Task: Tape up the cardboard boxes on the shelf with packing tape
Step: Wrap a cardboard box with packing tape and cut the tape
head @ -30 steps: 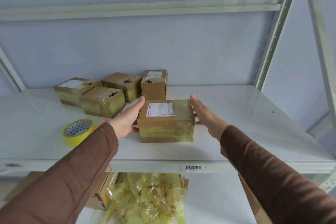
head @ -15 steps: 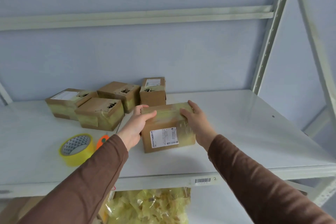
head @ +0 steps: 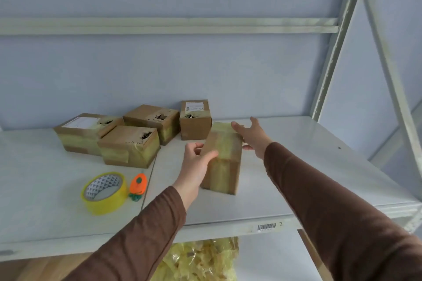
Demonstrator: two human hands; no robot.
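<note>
Head view, looking down onto a pale metal shelf (head: 285, 189). A taped cardboard box (head: 222, 162) is standing on end near the middle of the shelf, turned so that one corner edge is facing the camera. The left hand (head: 195, 166) is gripping the box's near left side, thumb curling onto the upper face and fingers wrapping the side. The right hand (head: 253, 136) is reaching over the far right of the box with fingers spread; the thumb and fingertips are touching the box's top and right edge, without closing around it. Both arms are wearing brown sleeves (head: 331, 212).

Four more cardboard boxes (head: 130, 146) are sitting in a cluster at the far left, banded with yellowish tape, several showing torn holes in their tops; the rightmost one (head: 195, 120) is standing just beyond the held box. A roll of yellow packing tape (head: 104, 193) is lying at the near left, with a small orange cutter (head: 138, 186) just to its right. A barcode label (head: 267, 226) is sitting on the shelf's front lip. Crumpled yellow plastic (head: 201, 260) is showing on the level below.
</note>
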